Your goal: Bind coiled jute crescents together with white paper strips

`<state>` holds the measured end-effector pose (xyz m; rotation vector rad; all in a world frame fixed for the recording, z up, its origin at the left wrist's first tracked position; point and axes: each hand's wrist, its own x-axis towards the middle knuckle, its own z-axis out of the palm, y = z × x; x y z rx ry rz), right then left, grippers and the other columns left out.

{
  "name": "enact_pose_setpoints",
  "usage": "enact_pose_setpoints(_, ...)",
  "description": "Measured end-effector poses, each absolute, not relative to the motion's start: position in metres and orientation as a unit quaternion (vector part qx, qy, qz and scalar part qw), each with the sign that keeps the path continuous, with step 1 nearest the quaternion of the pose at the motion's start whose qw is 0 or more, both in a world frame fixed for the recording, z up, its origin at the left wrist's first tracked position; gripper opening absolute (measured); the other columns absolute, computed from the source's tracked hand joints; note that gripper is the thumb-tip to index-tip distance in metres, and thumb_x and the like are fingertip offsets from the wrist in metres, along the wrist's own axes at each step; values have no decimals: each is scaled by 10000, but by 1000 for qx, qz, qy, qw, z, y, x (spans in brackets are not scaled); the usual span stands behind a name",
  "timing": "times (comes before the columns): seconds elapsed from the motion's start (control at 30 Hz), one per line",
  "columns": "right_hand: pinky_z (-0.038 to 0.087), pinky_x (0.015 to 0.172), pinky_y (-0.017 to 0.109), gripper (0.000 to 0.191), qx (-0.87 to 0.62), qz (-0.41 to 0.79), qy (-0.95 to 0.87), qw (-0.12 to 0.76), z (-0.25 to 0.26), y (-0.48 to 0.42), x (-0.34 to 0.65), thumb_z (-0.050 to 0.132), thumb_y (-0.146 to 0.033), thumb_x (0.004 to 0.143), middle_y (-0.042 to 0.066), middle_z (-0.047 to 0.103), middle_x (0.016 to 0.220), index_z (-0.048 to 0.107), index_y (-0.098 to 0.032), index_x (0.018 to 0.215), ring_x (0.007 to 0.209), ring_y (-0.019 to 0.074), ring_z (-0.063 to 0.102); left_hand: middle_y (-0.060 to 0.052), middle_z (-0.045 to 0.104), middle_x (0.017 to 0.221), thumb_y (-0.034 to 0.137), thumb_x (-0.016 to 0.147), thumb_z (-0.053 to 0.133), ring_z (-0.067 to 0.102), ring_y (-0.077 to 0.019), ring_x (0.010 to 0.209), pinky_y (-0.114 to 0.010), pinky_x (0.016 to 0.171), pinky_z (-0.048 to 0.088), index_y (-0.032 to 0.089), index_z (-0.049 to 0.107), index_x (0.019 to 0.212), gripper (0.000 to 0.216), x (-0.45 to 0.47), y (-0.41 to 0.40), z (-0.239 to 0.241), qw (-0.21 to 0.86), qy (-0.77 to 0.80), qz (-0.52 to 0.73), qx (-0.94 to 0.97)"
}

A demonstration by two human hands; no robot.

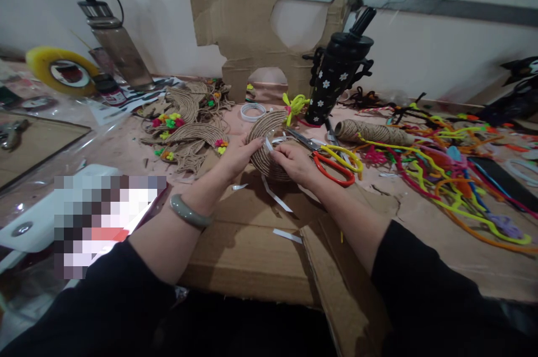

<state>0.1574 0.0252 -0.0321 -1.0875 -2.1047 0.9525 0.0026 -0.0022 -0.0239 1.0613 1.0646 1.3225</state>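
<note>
My left hand (242,154), with a bangle on its wrist, is closed on the left side of a curved jute rope piece (267,121). A yellow-green bow with some pink (294,107) sits at the top of that piece. The fingers of my right hand (296,162) are pinched at a narrow white strip (268,144) lying against the rope piece, near my left fingertips. Beside my right hand rest scissors (334,169) with a red and a yellow handle. Loose white strips (277,198) lie on the cardboard (244,233) below.
Several rope crescents with small coloured flowers (189,133) are piled at left. A twine roll (372,133) and tangled pipe cleaners (458,177) lie at right. A black tumbler (336,77), clear bottle (120,49) and yellow tape roll (63,70) stand behind. A phone (117,222) lies left.
</note>
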Motion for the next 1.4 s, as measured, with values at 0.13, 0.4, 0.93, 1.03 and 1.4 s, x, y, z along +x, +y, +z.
enact_pose_setpoints(0.13, 263, 541, 251, 281, -407, 360, -787, 293, -33, 25, 157, 426, -379, 808, -30, 412, 575, 418, -192, 600, 556, 103, 347, 7, 626, 642, 352, 656, 698, 534, -97, 572, -220, 569, 424, 132, 641, 755, 248, 2, -3, -23, 547, 446, 554, 441)
enact_pose_setpoints(0.4, 261, 546, 251, 275, -400, 357, -793, 289, -34, 25, 158, 425, -374, 812, -29, 417, 582, 412, -195, 604, 565, 106, 346, -37, 668, 674, 211, 543, 764, 603, -141, 583, -275, 591, 484, 112, 645, 779, 282, 3, -6, -23, 606, 467, 521, 378)
enact_pose_setpoints(0.93, 274, 581, 267, 336, -389, 361, -794, 296, -35, 26, 158, 350, -423, 852, -16, 401, 597, 383, -199, 603, 582, 119, 362, -39, 677, 666, 171, 518, 720, 601, -138, 590, -261, 591, 482, 97, 661, 721, 224, 4, -4, -22, 565, 482, 553, 378)
enact_pose_setpoints(1.03, 282, 590, 264, 295, -389, 354, -805, 274, -33, 25, 158, 396, -393, 840, -11, 452, 619, 452, -188, 635, 598, 121, 392, -30, 678, 677, 183, 535, 715, 600, -137, 592, -269, 601, 489, 109, 667, 750, 232, 1, -2, -24, 556, 478, 563, 382)
enact_pose_setpoints(1.4, 263, 565, 256, 303, -402, 358, -797, 272, -35, 26, 158, 368, -378, 852, -20, 393, 594, 432, -190, 623, 581, 116, 355, -42, 678, 685, 207, 534, 720, 602, -143, 597, -275, 614, 489, 99, 668, 741, 239, 1, -2, -23, 542, 484, 573, 378)
